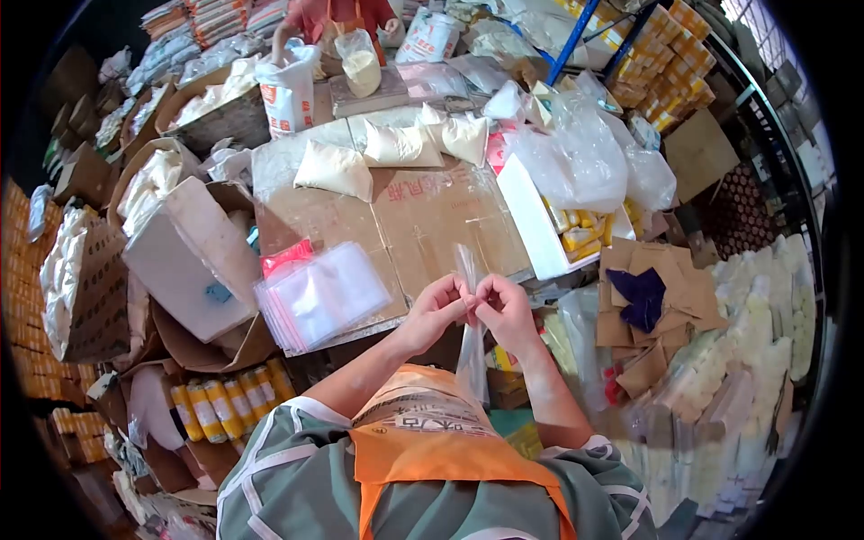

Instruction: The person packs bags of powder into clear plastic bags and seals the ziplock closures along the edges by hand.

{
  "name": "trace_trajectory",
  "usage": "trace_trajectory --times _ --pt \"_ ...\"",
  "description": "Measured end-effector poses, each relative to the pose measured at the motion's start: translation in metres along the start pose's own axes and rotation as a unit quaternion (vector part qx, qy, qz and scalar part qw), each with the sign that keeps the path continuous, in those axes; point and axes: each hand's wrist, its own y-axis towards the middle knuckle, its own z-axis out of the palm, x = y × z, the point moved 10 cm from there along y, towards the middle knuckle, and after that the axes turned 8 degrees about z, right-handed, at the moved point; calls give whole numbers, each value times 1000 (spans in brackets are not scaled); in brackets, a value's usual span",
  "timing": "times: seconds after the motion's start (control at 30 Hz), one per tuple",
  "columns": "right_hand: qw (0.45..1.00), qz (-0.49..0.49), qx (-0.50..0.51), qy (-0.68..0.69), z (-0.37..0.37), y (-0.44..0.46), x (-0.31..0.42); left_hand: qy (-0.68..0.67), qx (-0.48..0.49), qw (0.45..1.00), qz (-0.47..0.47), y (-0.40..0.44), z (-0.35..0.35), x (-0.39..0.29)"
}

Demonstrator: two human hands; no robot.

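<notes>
The left hand [432, 315] and the right hand [506, 315] met just over the near edge of the table, fingers bent and fingertips closed together on a narrow, gathered length of clear plastic [472, 355]. One end rose above the fingertips; the rest hung below, in front of the orange apron [423, 445]. The plastic was thin and bunched, so it was probably a bag, though its mouth could not be made out.

To the left of the hands, a stack of flat clear bags [328, 292] lay on the cardboard [454, 234], with a bright pink packet [286, 257] at its far left corner. Three plump, pale-filled bags [400, 144] lay in a row at the far side. To the right stood a white box [529, 216] with yellow packets [585, 236]. Beyond the table was another person [335, 16] in an apron.
</notes>
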Motion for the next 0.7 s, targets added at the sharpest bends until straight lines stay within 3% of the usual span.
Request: trace_trajectory --times 0.07,0.13,0.2,0.27,0.33,0.43,0.7 --pt "1000 20 -11 21 8 7 -1 -34 4 999 -18 2 -7 0" --pt "997 61 -17 48 14 11 -7 -112 -24 989 -93 -1 -21 16" --pt "996 88 -31 9 17 11 -18 -104 -64 985 -126 -1 -40 28" --pt "995 74 -70 7 19 11 -20 -58 -27 981 -182 -4 -47 38" --pt "992 104 -76 10 24 10 -25 -89 -32 980 -173 -6 -51 40" --pt "993 62 -103 -21 23 11 -14 -80 -22 987 -138 -2 -60 39" --pt "981 105 -135 -94 23 10 -14 29 30 997 -62 3 -62 13"
